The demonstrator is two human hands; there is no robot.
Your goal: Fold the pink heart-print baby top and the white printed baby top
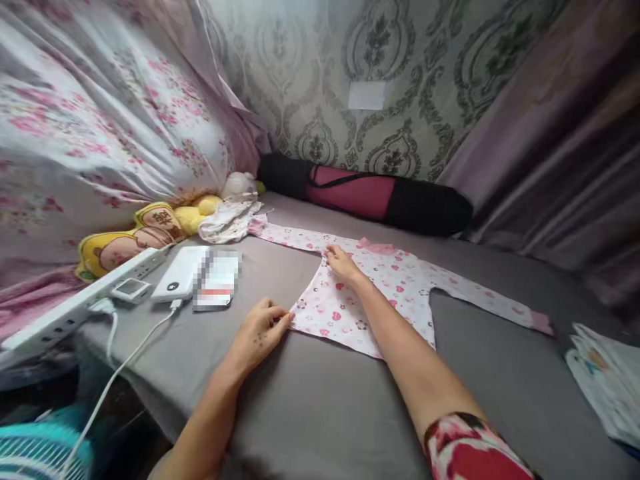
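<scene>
A small white shirt (350, 300) with pink and red prints lies flat with both long sleeves spread to the sides. Its collar and cuffs are pink, and the collar points toward the wall. My left hand (260, 333) pinches the shirt's lower left corner between thumb and fingers. Reaching across the body of the shirt, my right hand (341, 262) has its fingers closed on the fabric at the left underarm, where the sleeve meets the side.
Left are a power strip (80, 303), a white power bank (183, 272) with a cable, a blurred-out flat item (218, 280), yellow plush toys (135, 243) and crumpled cloth (230, 219). A black and maroon bag (350, 193) lies behind; folded cloth (607, 377) is right, a teal basket (45, 447) lower left.
</scene>
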